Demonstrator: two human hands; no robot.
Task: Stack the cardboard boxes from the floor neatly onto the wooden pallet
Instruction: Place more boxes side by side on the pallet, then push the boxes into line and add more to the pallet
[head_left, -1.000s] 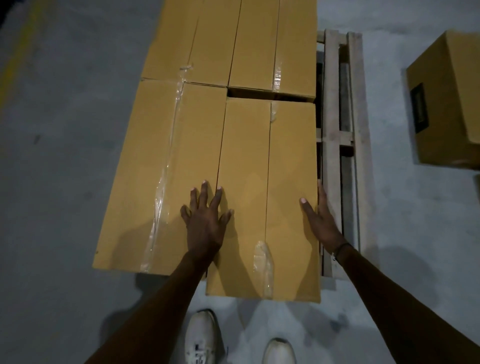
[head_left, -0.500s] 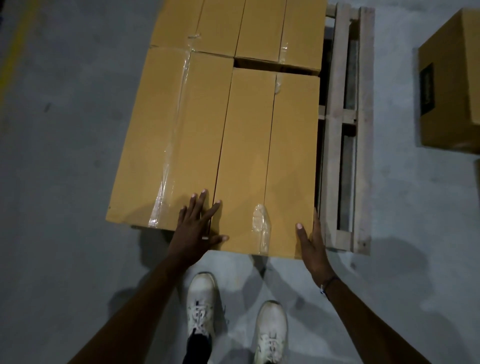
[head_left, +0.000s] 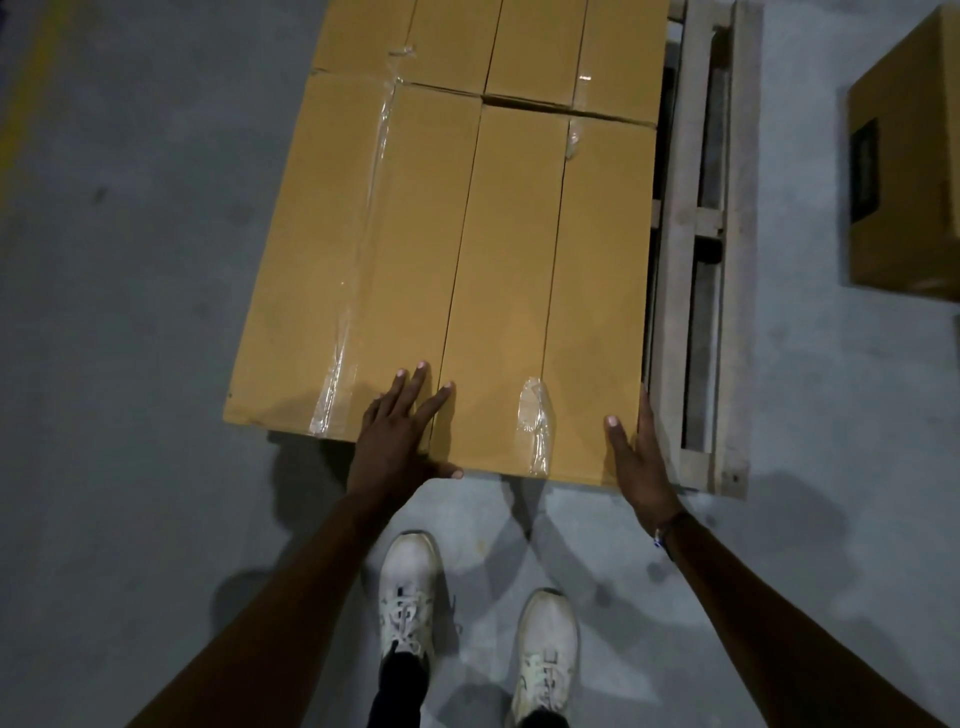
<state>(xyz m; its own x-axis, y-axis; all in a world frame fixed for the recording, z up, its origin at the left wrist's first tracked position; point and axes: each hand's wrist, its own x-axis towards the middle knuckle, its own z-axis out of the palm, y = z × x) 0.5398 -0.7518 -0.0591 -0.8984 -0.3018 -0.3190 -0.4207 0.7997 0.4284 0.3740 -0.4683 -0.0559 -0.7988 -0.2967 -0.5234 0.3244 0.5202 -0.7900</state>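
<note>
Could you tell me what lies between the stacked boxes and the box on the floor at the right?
In the head view, bare pallet slats, then grey floor.

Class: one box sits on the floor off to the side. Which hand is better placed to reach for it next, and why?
Right. The right hand rests at the near box's right corner, beside the pallet, on the floor box's side. The left hand lies farther away.

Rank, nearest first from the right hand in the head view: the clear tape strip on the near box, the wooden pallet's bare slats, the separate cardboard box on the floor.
From the right hand:
1. Wooden pallet slats, immediately right.
2. Clear tape strip, just left.
3. Separate cardboard box, far right.
</note>
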